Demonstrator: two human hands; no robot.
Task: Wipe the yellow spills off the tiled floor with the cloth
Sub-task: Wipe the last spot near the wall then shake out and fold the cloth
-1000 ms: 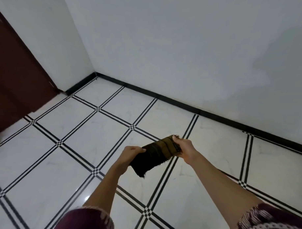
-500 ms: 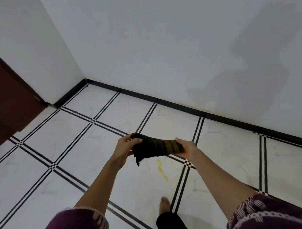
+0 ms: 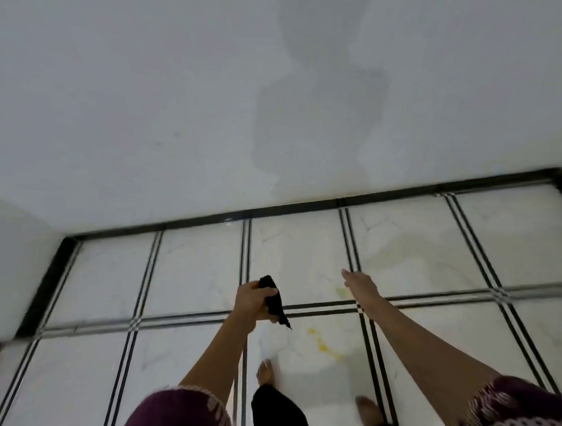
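From the head camera I count two hands, both held out above the tiled floor [image 3: 193,279]. The left hand [image 3: 252,301] is clenched around one dark cloth [image 3: 274,300], which is bunched in the fist with one end sticking up above the fingers and the other hanging down below the palm, clear of the floor. The right hand [image 3: 360,281] holds nothing, its fingers stretched out flat and well apart from the cloth. I count two distinct yellow spills: one streak of blobs [image 3: 324,343] on the tile between the forearms, below the cloth, and one fainter patch [image 3: 342,292] just beside the right wrist, above the grout band. A paler yellowish smear [image 3: 399,250] spreads over the tile beyond the right hand; I cannot tell its limits. Two bare feet show at the bottom, the left foot [image 3: 265,372] near the streak. One black skirting strip [image 3: 305,208] runs along the white wall [image 3: 142,106].
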